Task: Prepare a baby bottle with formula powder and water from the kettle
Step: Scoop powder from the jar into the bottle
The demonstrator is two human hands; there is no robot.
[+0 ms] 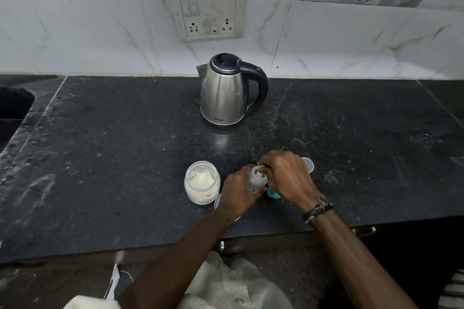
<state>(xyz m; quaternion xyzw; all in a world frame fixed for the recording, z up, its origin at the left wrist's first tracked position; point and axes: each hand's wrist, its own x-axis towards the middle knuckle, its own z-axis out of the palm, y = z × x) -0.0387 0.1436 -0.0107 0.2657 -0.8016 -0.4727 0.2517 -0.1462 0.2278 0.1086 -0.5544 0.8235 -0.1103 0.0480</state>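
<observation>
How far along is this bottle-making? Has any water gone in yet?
Done: the powder jar stands open, and the baby bottle is uncapped. In hand: the left hand grips the bottle while the right hand works at its mouth, seemingly adding powder. Left: the kettle sits untouched at the back, so water looks still to come, then capping; I cannot see the bottle's contents.

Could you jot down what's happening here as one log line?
step: adding powder | left hand: holds bottle | right hand: at bottle mouth, holding something small | jar: open | kettle: untouched behind
</observation>
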